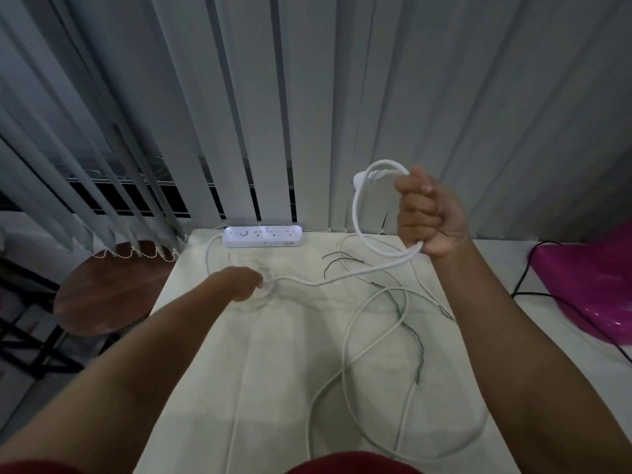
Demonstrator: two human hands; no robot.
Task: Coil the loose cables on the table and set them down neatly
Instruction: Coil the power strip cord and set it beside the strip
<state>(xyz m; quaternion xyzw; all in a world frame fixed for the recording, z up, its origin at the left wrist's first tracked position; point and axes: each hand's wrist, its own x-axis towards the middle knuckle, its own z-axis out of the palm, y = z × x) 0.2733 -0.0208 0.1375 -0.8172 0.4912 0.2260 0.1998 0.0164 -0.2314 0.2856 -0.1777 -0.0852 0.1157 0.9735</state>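
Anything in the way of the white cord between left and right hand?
Thin dark wires lie at the thick white cord midway between left hand and right hand; over or under is unclear. Nothing else.

Two hands: one left hand (pixel 244 283), one right hand (pixel 427 217). One table (pixel 273 371). One power strip (pixel 262 236). One brown stool (pixel 113 289). One pink thing (pixel 588 285). The white cables (pixel 355 213) look like two, maybe three, all tangled. About three thin dark wires (pixel 337 253).

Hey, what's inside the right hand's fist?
The right hand grips a coiled loop of white cable, its plug sticking out near the top. How many turns pass through the grip is hidden by the fingers.
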